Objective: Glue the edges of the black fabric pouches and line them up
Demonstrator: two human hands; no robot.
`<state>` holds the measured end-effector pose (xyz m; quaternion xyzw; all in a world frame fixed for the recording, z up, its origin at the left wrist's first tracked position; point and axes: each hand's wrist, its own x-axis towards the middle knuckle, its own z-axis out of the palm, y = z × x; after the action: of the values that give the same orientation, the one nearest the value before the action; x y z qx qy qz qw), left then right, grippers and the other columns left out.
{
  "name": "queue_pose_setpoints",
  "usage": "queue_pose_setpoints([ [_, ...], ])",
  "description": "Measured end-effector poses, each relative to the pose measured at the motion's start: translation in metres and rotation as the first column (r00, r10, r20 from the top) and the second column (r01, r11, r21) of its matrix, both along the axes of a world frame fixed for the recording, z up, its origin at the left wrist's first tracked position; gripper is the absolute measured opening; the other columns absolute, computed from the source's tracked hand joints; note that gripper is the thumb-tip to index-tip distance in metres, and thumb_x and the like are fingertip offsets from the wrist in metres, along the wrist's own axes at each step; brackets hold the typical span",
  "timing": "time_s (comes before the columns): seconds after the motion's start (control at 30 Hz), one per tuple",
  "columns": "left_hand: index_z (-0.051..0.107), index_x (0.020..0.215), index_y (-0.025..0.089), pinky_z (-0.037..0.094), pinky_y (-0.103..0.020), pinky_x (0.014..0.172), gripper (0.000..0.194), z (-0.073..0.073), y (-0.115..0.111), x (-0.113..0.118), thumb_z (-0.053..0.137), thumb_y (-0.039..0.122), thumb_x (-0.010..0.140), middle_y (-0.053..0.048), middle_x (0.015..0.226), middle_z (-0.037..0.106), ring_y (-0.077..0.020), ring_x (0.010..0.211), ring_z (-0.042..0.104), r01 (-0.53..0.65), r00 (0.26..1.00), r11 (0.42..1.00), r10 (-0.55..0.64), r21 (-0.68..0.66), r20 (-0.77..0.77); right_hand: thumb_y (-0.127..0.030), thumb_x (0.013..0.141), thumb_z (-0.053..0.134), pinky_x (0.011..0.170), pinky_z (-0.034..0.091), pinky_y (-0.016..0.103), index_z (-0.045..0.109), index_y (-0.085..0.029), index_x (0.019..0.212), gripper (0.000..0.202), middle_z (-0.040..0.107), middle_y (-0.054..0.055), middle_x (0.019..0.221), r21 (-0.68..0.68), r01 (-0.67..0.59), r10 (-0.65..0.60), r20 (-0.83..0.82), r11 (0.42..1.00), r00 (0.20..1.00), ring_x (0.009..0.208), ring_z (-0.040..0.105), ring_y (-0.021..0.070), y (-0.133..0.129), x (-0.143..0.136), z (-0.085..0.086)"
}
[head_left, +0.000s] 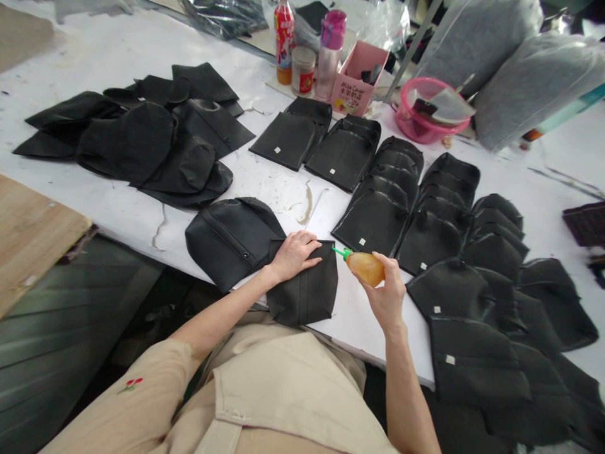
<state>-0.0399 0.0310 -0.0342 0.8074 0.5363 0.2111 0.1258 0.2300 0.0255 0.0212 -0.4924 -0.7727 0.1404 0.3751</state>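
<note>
A black leather-like piece [312, 290] lies at the table's front edge. My left hand [295, 255] rests flat on its upper left part, fingers spread. In my right hand [388, 293] is a squeeze bottle [366, 269] of amber liquid with a green nozzle, whose tip is at the upper right corner of the piece. To the left, partly beside and under that piece, sits another black piece [231, 236] with a strip and a small round snap.
Rows of black pieces [373, 214] with small white tags cover the right side. A loose black pile [127, 139] lies at left. Behind stand a drink bottle [284, 44], a jar [302, 70], a purple-capped bottle [329, 57], a pink box [357, 79] and a pink basket [430, 110].
</note>
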Motion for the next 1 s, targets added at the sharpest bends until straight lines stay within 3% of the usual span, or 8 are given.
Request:
queue_pose_setpoints([
  [1.0, 0.07, 0.122, 0.018, 0.046, -0.044, 0.103, 0.031, -0.001, -0.001, -0.001, 0.071, 0.035, 0.097, -0.013, 0.126, 0.067, -0.0305, 0.123, 0.058, -0.004, 1.0, 1.0, 0.004, -0.027, 0.001, -0.049, 0.092, 0.079, 0.092, 0.059, 0.044, 0.059, -0.027, 0.134, 0.052, 0.07, 0.008, 0.115, -0.059, 0.086, -0.084, 0.026, 0.995, 0.996, 0.104, 0.069, 0.0277, -0.052, 0.017, 0.006],
])
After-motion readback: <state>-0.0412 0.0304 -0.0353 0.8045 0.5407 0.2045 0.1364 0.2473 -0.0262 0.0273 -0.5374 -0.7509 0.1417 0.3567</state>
